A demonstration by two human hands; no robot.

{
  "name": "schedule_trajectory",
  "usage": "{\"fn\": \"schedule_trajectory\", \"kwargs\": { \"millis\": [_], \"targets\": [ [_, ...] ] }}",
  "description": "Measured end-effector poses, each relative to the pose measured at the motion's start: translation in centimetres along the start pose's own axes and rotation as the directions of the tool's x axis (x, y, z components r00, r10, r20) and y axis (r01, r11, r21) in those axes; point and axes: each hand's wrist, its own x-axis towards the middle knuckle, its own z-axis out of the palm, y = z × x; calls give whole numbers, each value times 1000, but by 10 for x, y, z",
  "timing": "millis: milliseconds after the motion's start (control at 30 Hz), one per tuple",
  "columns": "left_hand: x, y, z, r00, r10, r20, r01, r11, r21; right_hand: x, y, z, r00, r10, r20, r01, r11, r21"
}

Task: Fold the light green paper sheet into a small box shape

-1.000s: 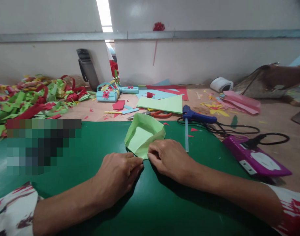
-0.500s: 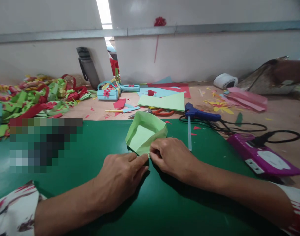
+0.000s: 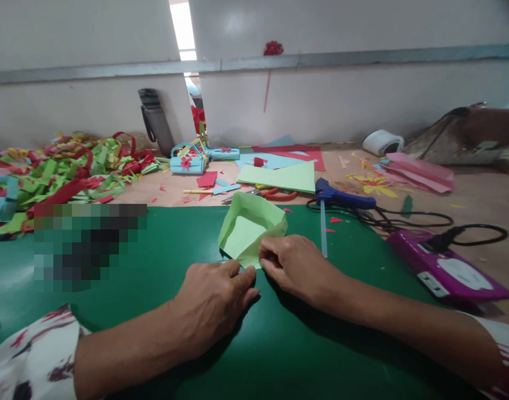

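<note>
A light green folded paper box (image 3: 250,228), open at the top, stands on the dark green mat (image 3: 171,233) in the middle of the view. At its near right corner my right hand (image 3: 300,264) is closed, thumb and index finger pinching the paper. My left hand (image 3: 216,303) rests at the near edge of the box, its fingers closed together with the index fingertip against the paper's lower edge. What lies under the left fingertips is hidden.
Behind the box lie scissors (image 3: 279,194), light green sheets (image 3: 279,176) and a blue glue gun (image 3: 346,197) with its cord. A purple power strip (image 3: 450,266) sits at right. Blue paper bags (image 3: 188,164), a bottle (image 3: 155,122) and a pile of paper strips (image 3: 91,161) are further left.
The whole view has shifted slightly, so things appear lower and a little to the right. Both hands stay at the near side of the box, with the left fingertip slightly adjusted along its edge.
</note>
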Motion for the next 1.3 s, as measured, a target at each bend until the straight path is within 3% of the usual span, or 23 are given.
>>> {"fn": "schedule_trajectory", "kwargs": {
  "millis": [533,833,1300],
  "targets": [
    [-1,-1,-1,1000,-10,15,11,1000,-22,-9,21,1,969,-239,-54,237,970,-52],
    [-1,7,-3,1000,-2,23,2,1000,2,-2,16,6,982,-183,-37,185,982,45],
    [1,21,-9,997,10,-76,-16,996,-87,11,29,0,962,-271,-32,272,962,28]
  ]
}}
